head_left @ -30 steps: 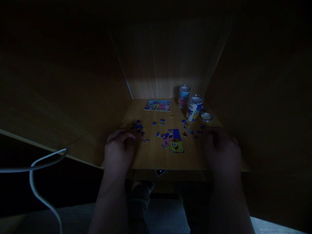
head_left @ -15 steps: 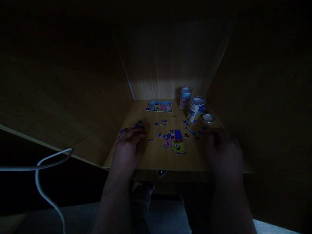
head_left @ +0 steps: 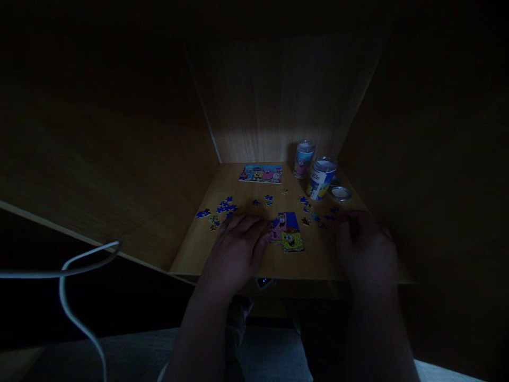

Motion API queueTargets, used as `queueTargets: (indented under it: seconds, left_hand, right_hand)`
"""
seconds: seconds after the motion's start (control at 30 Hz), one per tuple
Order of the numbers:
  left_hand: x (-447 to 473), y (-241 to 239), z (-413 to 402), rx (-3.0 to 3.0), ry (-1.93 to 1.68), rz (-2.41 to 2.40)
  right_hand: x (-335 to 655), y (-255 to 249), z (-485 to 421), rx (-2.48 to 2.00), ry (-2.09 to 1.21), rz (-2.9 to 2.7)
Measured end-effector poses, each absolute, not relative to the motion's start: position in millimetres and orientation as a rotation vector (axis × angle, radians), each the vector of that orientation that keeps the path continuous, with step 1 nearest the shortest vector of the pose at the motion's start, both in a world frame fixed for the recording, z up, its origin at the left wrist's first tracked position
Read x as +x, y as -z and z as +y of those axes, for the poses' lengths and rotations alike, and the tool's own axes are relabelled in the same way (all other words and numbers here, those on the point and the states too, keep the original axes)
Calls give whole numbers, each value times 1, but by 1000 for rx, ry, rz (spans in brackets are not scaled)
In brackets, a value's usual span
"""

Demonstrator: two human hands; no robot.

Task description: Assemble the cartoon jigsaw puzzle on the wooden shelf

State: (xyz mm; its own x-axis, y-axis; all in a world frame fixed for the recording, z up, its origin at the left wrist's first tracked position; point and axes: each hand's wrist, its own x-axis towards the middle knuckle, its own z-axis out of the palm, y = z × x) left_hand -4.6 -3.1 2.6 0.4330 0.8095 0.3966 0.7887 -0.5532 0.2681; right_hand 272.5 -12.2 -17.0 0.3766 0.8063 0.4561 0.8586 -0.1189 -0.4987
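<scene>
A partly joined jigsaw puzzle (head_left: 292, 233) lies near the front of the wooden board, showing a pink and a yellow cartoon figure on blue. My left hand (head_left: 240, 244) is at its left edge, thumb and forefinger closed on a puzzle piece there, mostly hidden by the fingers. Loose blue pieces (head_left: 226, 208) lie beyond and left of this hand. To the right, my right hand (head_left: 366, 246) rests by the board's edge with its fingers curled; what they hold, if anything, is hidden in the dark. Scattered pieces (head_left: 314, 216) lie between the puzzle and this hand.
At the back lies a finished picture puzzle (head_left: 261, 174). Two clear-topped printed cans (head_left: 304, 159) (head_left: 321, 179) stand at the back right, beside a round lid (head_left: 341, 193). Wooden walls enclose the board (head_left: 302, 265). A white cable (head_left: 73, 315) hangs at left.
My left hand has moved right, from the loose blue pieces to the left edge of the joined puzzle, uncovering pieces at the left. My right hand has hardly moved.
</scene>
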Motion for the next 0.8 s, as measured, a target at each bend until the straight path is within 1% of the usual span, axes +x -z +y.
queueTargets:
  seconds: [0.43,0.63,0.7,0.8]
  left_hand:
    - [-7,-2,0,2560,-806,1481]
    - [-13,-6,-2,2483,-862,1294]
    - [-16,-8,-3,2433,-899,1245]
    - [-21,-9,-5,2373,-1003,1306]
  right_hand:
    - [272,17,-12,-1898,87,-1451]
    - [273,17,-12,-1905,106,-1451]
    - [273,17,-12,-1903,101,-1452]
    - [274,18,-12,-1907,90,-1439]
